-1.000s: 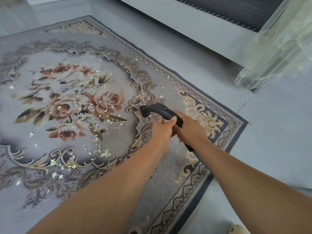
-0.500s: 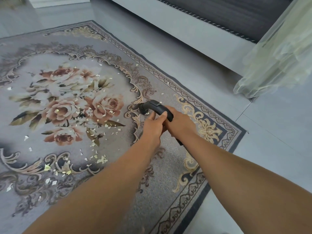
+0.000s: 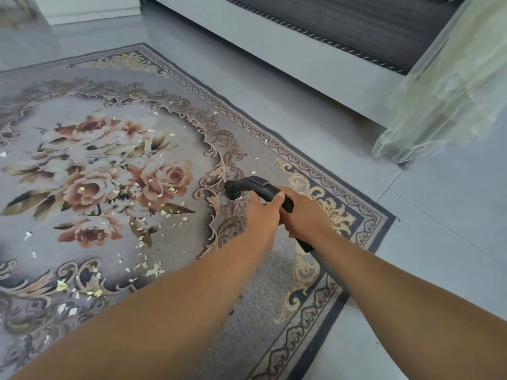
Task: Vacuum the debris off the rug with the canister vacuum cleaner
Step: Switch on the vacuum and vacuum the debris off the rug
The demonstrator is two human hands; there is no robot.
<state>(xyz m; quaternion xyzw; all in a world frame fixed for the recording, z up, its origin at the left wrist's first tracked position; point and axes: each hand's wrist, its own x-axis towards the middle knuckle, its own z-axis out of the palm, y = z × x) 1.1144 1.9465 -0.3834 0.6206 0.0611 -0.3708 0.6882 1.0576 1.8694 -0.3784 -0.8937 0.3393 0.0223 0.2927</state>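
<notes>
Grey glossy floor tiles [image 3: 439,242] are spread with a flat-woven rug [image 3: 260,283], patterned with pink roses at its centre, gold scrollwork and a dark border; its left and near edges are cut off by the frame. Small pale and yellowish flakes of debris [image 3: 153,270] are scattered over the roses and the lower scrolls. A curved black plastic vacuum handle [image 3: 258,186] is held low over the rug, its round open end just beside a few flakes; whether rug and opening touch cannot be told. The left hand [image 3: 262,215] is wrapped around the handle from the near side, and the right hand [image 3: 304,215] grips it just behind, both arms outstretched. A ribbed grey hose [image 3: 325,260] is hidden beyond the right forearm. A pale sofa base [image 3: 315,58] with cord piping and a sheer greenish curtain [image 3: 444,91] are seen at the upper right.
</notes>
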